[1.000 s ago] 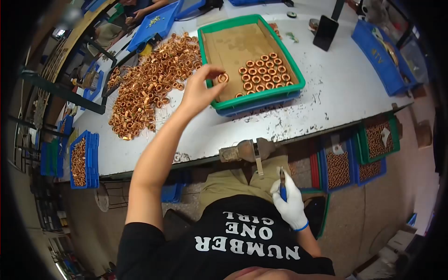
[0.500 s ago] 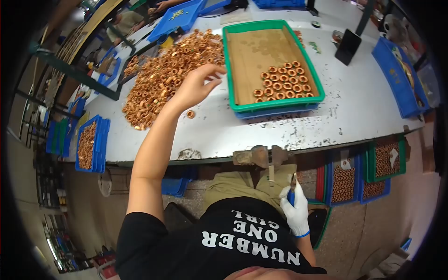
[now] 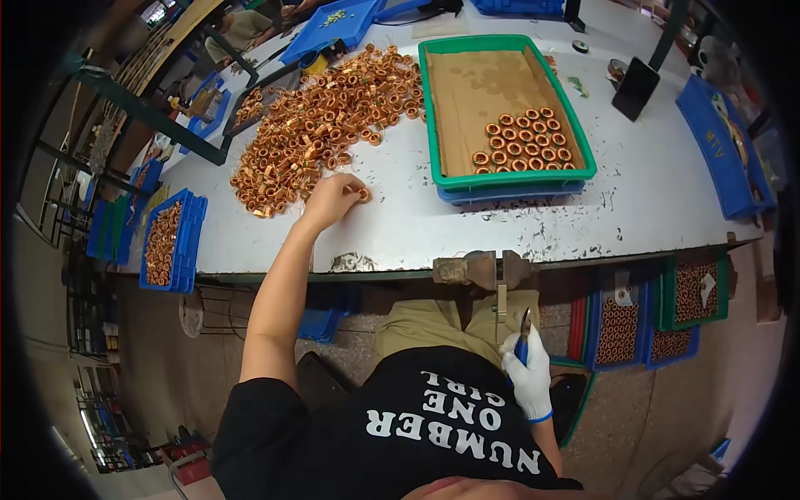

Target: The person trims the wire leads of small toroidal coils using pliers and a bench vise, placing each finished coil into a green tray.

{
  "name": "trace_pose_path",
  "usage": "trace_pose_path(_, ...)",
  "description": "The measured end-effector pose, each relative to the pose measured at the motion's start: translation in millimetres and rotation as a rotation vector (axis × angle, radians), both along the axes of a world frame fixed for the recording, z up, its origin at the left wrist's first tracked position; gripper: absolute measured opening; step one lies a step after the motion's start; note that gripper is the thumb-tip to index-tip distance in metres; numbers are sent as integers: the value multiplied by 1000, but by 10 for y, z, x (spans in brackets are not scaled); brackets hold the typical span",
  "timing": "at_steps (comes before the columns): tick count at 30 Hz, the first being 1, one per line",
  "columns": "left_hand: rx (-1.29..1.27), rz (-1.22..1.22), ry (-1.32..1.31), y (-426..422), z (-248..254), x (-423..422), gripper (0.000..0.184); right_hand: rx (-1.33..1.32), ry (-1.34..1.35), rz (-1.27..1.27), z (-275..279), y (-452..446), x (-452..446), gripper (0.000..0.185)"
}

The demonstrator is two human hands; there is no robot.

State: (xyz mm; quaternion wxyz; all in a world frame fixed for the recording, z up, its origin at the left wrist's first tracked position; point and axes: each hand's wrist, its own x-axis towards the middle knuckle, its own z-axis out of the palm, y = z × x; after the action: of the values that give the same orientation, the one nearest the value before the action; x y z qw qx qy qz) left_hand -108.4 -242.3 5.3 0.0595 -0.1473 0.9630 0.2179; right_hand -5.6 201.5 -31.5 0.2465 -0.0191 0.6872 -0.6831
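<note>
My bare left hand (image 3: 333,198) is low over the white table, its fingertips pinched on a single copper-wound ring coil (image 3: 363,194) at the table's surface. Just beyond it spreads a big loose heap of similar copper coils (image 3: 308,125). In my white-gloved right hand (image 3: 528,375), above my lap, is a pair of blue-handled pliers (image 3: 522,337), jaws pointing up. A green tray (image 3: 590,158) lined with brown cardboard stands to the right of the heap. Coils lie in rows in its near right corner.
A vise (image 3: 479,268) is fixed at the table's near edge. A blue crate of coils (image 3: 193,237) stands at the left. A dark phone (image 3: 635,88) leans on a post at the right. Below the table's right side are more filled trays (image 3: 593,333). Another person sits at the far left.
My left hand has come back from beside the green tray toward me and pinched the lone coil on the table. My right hand keeps the pliers in place. The view has shifted slightly.
</note>
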Motion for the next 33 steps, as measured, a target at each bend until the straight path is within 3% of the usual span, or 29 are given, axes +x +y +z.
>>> trace_pose_path(4, 271, -57, -23, 53, -67, 107, 31, 56, -34, 29, -25, 12, 55, 59)
trace_pose_path(8, -178, -372, 654, 160, -19, 110, 40, -29, -27, 19, -100, -49, 78, 61)
trace_pose_path(9, -178, -371, 650, 163, -39, 166, 40, -30, -30, 21, -100, -42, 86, 61)
trace_pose_path(13, 319, 449, 535, 172, -346, 582, 40, -1, -34, 16, -116, -21, 84, 62)
trace_pose_path(15, 359, 369, 421, 158, -750, 695, 37, -21, -65, 14, -121, -52, 53, 62)
trace_pose_path(16, 361, 377, 412, 268, -709, 649, 37, -30, -98, 29, -116, -53, 42, 63)
trace_pose_path(18, -142, 76, 508, 496, -604, 493, 31, -44, -161, 63, -103, -37, 47, 63)
trace_pose_path(19, -140, 82, 507, 519, -623, 492, 31, -40, -162, 68, -101, -31, 56, 63)
trace_pose_path(24, 212, 95, 523, 658, -600, 288, 31, 12, -66, 129, -158, -58, 81, 63)
trace_pose_path(28, 817, 185, 408, 1103, -127, 638, 40, 48, -99, 212, -236, -77, 83, 62)
trace_pose_path(29, 820, 197, 392, 1176, -66, 740, 40, 53, -118, 216, -234, -81, 79, 62)
trace_pose_path(33, 1231, 127, 60, 1439, 115, 1075, 38, 93, -32, 329, -216, -129, 28, 61)
